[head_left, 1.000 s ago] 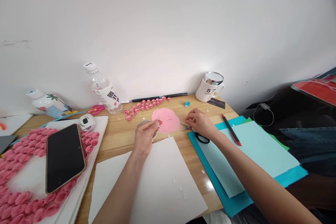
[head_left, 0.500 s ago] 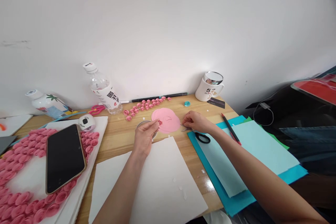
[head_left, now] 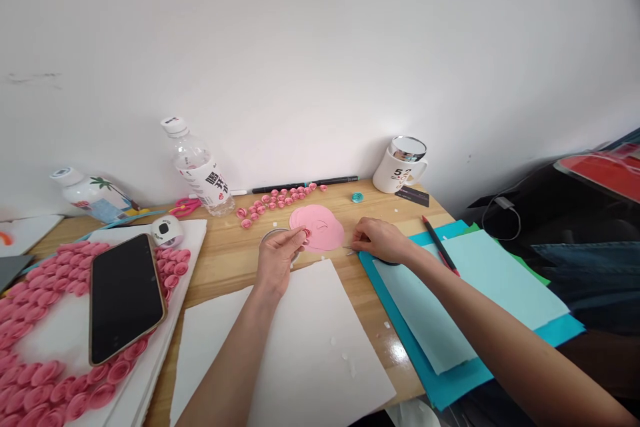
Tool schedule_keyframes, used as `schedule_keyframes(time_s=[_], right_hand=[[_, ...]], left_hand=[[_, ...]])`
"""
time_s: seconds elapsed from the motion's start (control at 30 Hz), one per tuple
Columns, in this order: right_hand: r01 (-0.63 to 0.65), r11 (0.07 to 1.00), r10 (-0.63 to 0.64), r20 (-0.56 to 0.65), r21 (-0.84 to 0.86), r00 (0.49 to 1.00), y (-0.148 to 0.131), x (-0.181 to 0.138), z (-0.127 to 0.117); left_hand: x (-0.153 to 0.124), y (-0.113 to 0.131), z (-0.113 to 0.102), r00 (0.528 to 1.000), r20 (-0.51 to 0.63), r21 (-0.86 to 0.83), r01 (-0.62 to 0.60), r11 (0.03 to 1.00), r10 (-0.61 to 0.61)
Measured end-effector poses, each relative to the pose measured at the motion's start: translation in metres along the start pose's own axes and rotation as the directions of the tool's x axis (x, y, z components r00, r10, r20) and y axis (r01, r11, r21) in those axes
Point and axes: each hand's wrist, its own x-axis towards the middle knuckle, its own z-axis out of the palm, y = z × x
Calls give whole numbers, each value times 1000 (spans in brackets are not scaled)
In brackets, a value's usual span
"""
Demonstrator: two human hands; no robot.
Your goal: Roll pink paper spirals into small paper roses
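My left hand (head_left: 276, 257) is closed in a pinch on a small rolled pink paper rose (head_left: 306, 233), held over the left edge of a pile of pink paper circles (head_left: 323, 230). Just right of the pile, my right hand (head_left: 377, 238) is low over the scissors, its fingers curled together. It covers most of the scissors; only the blade tips (head_left: 349, 251) and a bit of the black handle show. What its fingertips grip is hidden. Partly behind my left hand lies a round grey-rimmed object (head_left: 273, 235). Several finished pink roses (head_left: 280, 199) stand behind the pile.
White sheets (head_left: 310, 340) lie in front, blue paper (head_left: 480, 307) with a pen (head_left: 441, 245) at right. A phone (head_left: 127, 297) rests on a board of pink roses (head_left: 40, 380) at left. A bottle (head_left: 203, 170), a mug (head_left: 400, 167) and a teal roll (head_left: 357, 197) stand toward the wall.
My right hand has shifted slightly right and down, covering more of the scissors and their handle. My left hand stays with the pink rose; the whole view has shifted slightly.
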Motion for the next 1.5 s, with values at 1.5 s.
schedule_keyframes(time_s=[1.5], right_hand=[[312,565,42,-404,764,914,-106,-12,4]], left_hand=[[-14,-1,11,949,-258,211,-125,969,179]])
